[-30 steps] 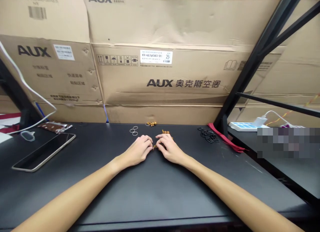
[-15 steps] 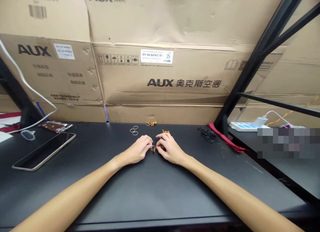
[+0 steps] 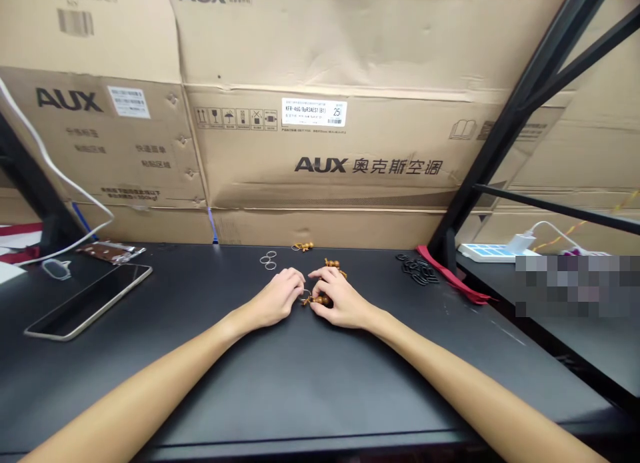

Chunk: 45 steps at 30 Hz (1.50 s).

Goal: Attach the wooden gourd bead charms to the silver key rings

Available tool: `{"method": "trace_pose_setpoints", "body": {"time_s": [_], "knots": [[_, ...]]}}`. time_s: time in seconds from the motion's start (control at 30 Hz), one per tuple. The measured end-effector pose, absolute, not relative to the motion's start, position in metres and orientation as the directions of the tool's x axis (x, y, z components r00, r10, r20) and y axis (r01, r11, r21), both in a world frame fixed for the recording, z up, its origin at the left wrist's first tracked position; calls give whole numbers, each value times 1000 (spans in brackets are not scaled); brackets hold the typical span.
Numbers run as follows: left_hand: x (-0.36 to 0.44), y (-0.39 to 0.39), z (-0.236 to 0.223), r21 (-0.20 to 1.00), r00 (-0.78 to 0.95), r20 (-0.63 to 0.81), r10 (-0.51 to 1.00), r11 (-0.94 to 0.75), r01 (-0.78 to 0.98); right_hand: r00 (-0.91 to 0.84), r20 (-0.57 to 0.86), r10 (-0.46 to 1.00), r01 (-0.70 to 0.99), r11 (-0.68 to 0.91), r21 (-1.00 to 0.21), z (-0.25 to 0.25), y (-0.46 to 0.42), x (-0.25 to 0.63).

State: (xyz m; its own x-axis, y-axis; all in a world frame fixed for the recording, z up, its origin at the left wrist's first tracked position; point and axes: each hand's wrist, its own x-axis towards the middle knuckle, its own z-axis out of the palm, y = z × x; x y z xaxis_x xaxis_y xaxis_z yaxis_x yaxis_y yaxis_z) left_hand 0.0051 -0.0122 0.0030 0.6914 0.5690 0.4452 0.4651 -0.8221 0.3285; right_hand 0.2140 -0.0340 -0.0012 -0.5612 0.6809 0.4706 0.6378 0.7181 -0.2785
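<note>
Between my hands is a small brown gourd-shaped pendant (image 3: pixel 320 301) on an orange cord, joined to a metal key ring (image 3: pixel 307 292). My left hand (image 3: pixel 280 296) pinches the left side of the ring with thumb and fingertips. Curled around the pendant, my right hand (image 3: pixel 343 300) has its thumb below and its fingers above. Just beyond the right fingers lies another brown gourd-shaped pendant (image 3: pixel 333 264) with orange cord, partly hidden. Several loose metal rings (image 3: pixel 271 266) rest past my left hand. Farther back is a pendant with a ring attached (image 3: pixel 303 247).
A phone (image 3: pixel 90 303) and a brown plastic packet (image 3: pixel 111 252) lie on the black table (image 3: pixel 280 396) at left. Black rings or clips (image 3: pixel 419 271) sit at right beside a red strap (image 3: pixel 450 276). Cardboard boxes (image 3: pixel 320 196) stand behind; a black metal frame (image 3: pixel 500 130) rises at right.
The ring and pendant have come into fuller view between my hands. My right fingers have shifted slightly and spread around the pendant, while my left hand stays nearly in place.
</note>
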Motion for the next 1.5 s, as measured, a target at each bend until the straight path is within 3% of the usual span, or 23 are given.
{"method": "trace_pose_setpoints", "body": {"time_s": [0.3, 0.6, 1.03, 1.5], "knots": [[4, -13, 3, 284, 702, 428, 570, -822, 494, -591, 478, 650, 614, 747, -257, -4, -33, 212], [5, -14, 4, 277, 716, 425, 553, -833, 479, -559, 483, 674, 547, 738, -396, -4, -30, 213], [5, -9, 7, 535, 646, 430, 631, -754, 381, -551, 521, 652, 545, 754, -366, -5, -29, 214], [6, -11, 7, 552, 625, 406, 667, -724, 414, -458, 641, 616, 558, 760, -332, -3, -31, 212]]}}
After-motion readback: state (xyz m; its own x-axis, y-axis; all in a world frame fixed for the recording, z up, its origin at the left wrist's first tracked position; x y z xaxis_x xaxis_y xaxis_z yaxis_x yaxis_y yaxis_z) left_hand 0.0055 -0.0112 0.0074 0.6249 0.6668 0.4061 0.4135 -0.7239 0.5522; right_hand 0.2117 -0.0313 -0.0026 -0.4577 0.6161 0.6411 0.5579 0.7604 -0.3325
